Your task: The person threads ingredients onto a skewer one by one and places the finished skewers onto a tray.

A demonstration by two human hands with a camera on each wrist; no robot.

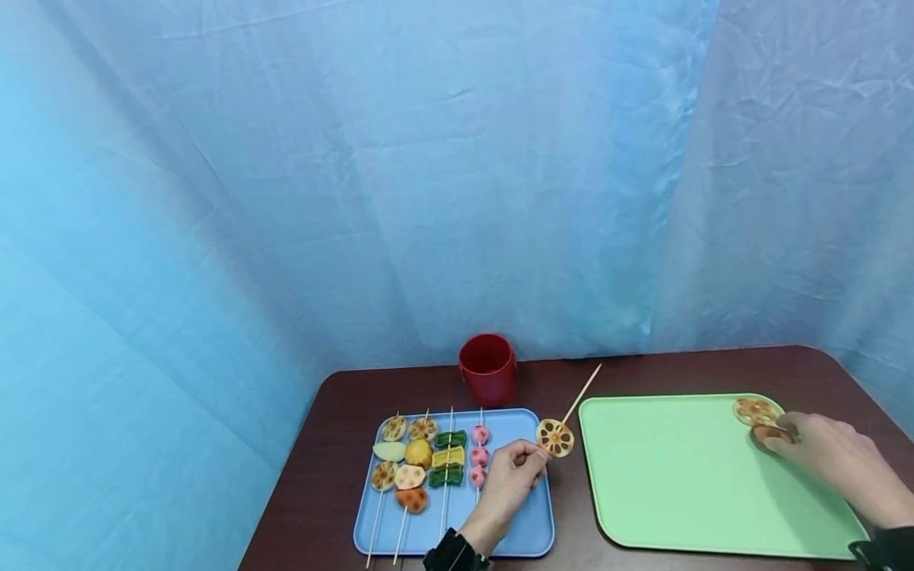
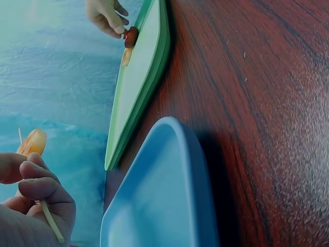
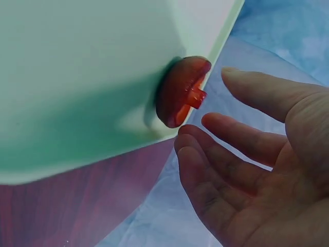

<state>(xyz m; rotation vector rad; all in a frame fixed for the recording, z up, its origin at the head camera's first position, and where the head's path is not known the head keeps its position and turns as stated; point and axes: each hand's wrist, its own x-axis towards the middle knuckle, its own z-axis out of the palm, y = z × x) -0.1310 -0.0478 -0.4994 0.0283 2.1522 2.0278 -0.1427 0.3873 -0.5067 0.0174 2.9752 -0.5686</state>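
Note:
My left hand pinches a wooden skewer over the right side of the blue tray. One lotus root slice is threaded on it, just beyond the fingertips. In the left wrist view, the skewer's lower end pokes out below the curled fingers. At the green tray's far right, my right hand reaches toward a brown mushroom. Its fingers are spread, with a gap between thumb and mushroom stem in the right wrist view. Beside the mushroom lies another lotus root slice.
Several loaded skewers lie side by side on the blue tray, including one with pink balls and one with green and yellow pieces. Behind that tray stands a red cup. Blue cloth hangs beyond the dark wooden table.

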